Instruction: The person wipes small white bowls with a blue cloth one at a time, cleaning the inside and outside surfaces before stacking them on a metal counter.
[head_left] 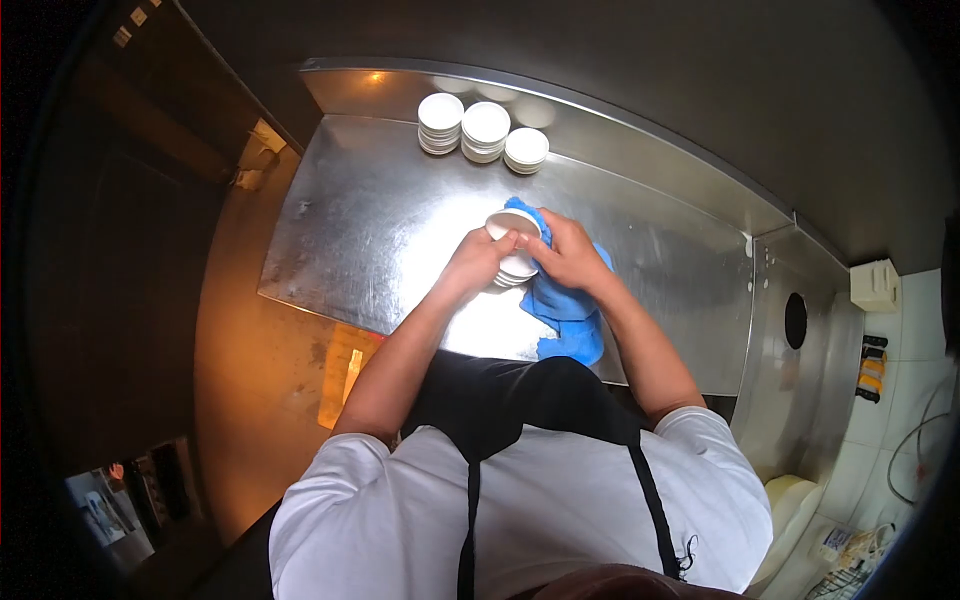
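My left hand [478, 260] grips a small white bowl [510, 222] tilted on its side over a short stack of white bowls [514, 272]. My right hand [568, 252] presses a blue cloth [565, 310] against the bowl's rim. The cloth hangs down from under that hand onto the steel counter [350, 230]. Both hands meet at the bowl, above the counter's middle.
Three stacks of small white dishes [483, 130] stand at the back of the counter by the raised steel splashback. A steel panel with a round hole [796, 320] adjoins on the right. A white box [875, 285] sits at the far right. The counter's left edge drops to a dim floor.
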